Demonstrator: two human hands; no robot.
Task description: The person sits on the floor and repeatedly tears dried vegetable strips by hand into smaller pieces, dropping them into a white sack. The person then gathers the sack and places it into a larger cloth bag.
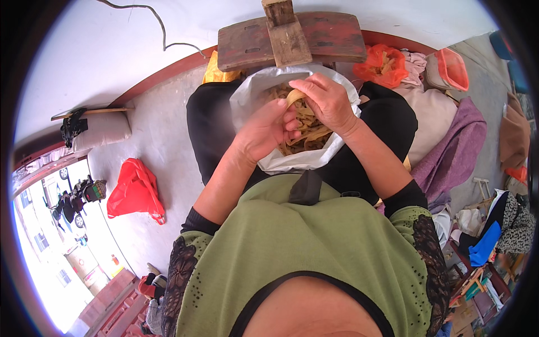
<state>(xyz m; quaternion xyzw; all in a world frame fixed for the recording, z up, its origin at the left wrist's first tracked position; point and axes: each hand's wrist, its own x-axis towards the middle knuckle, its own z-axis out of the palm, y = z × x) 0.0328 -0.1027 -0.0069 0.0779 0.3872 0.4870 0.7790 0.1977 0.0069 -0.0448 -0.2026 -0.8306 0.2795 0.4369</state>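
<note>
A yellowish-brown strip (296, 97), its material unclear, is stretched between my two hands. My left hand (269, 128) pinches one end between thumb and forefinger, the other fingers loosely curled. Around the strip's other end, the fingers of my right hand (327, 101) are bent over. Both hands are above a white woven sack (290, 162) with its mouth spread wide between my knees. Inside lies a heap of similar strips (311, 130), partly covered by my hands and forearms.
A worn wooden bench (332, 36) stands just beyond the sack. At right are a red plastic bag (381, 65) with more strips, a lined bin (448, 69) and a purple cloth (457, 143). A red bag (137, 189) lies on the floor at left. Another person sits at lower left.
</note>
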